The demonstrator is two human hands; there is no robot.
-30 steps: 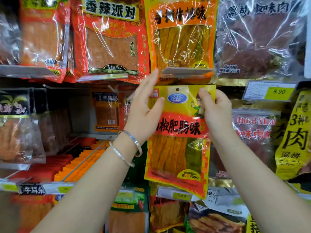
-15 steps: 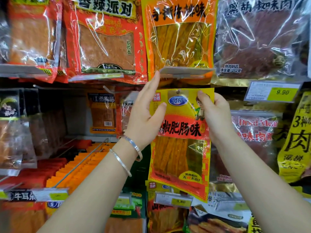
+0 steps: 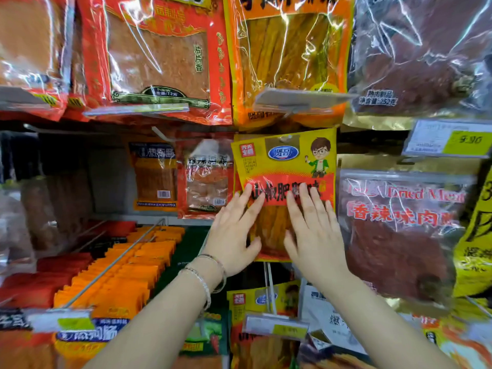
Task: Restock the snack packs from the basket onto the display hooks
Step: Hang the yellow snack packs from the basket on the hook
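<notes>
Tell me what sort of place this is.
Most likely a shop's snack aisle. Sealed packs hang in rows on display hooks, such as the yellow-and-red snack pack under both open hands; a yellow price tag reading 9.90 sits on a hook end, and a clear bag of dried meat hangs beside.

Yellow price tag [image 3: 467, 141] top right, w/ blurred 9.90.

The yellow snack pack [image 3: 286, 166] is showing a glossy plastic film, smooth and faintly creased, with a clear window over rough, fibrous strips. The big packs above, like the red pack [image 3: 159, 57], are glaring with crinkled, shiny clear plastic. The meat bag [image 3: 399, 230] is looking glossy with gold foil edges. The bangles [image 3: 206, 278] are gleaming like polished metal. The hook rod [image 3: 114, 265] is looking like smooth bare metal.
</notes>
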